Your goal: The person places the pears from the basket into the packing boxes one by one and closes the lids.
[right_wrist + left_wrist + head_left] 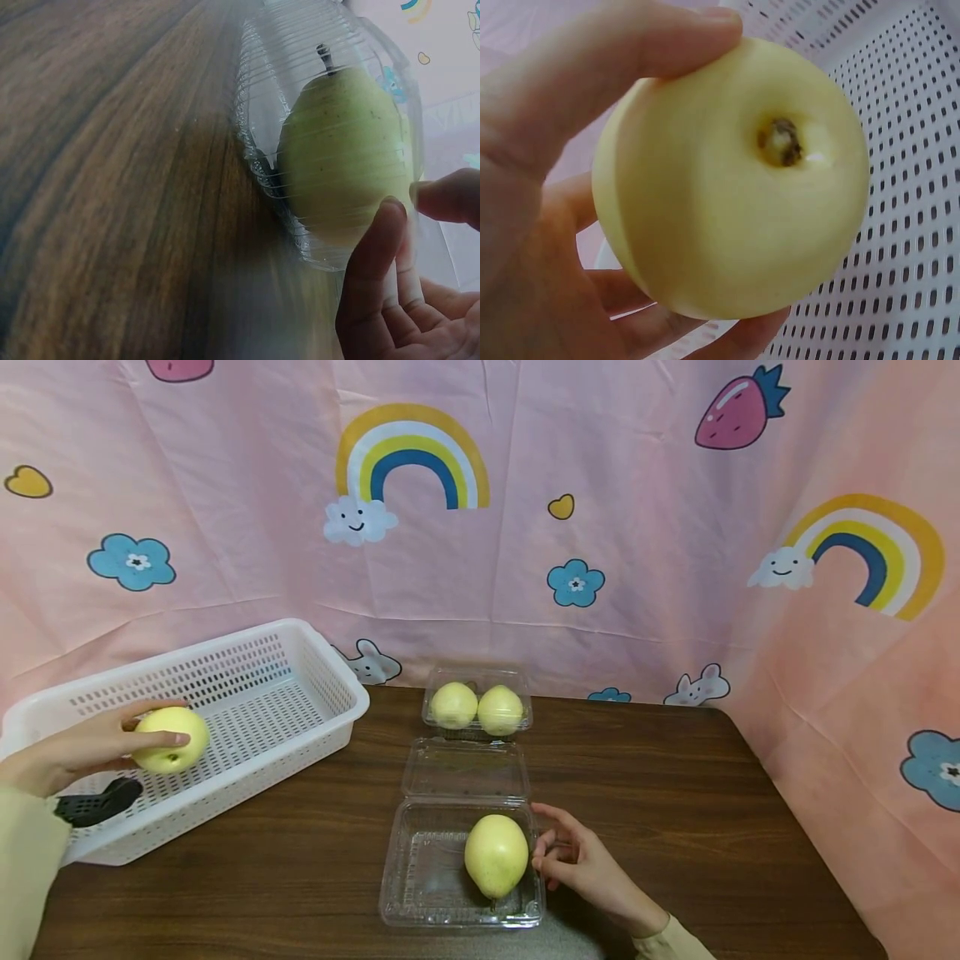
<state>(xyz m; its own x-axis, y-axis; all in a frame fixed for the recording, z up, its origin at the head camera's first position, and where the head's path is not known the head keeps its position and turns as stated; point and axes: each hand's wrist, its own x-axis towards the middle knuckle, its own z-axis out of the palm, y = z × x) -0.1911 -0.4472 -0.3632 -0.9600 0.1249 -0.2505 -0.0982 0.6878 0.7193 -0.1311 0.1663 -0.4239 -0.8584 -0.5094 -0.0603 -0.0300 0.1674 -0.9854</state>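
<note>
My left hand (97,739) grips a yellow-green pear (172,741) above the left part of a white perforated plastic basket (330,727). In the left wrist view, thumb and fingers wrap the pear (735,202), whose dark dimpled end faces the camera. My right hand (588,868) is at the right side of an open clear plastic clamshell box (431,893), pinching its rim between thumb and fingers. One pear (496,856) lies in the right half of that box, its stem toward the front; the right wrist view shows this pear (337,157) through the ribbed clear wall.
Behind the open box, its lid (467,768) lies folded back on the dark wooden table (660,793). Farther back stands another clear box (480,677) with two pears (454,705) inside. A pink patterned cloth (525,460) hangs behind and along the right side.
</note>
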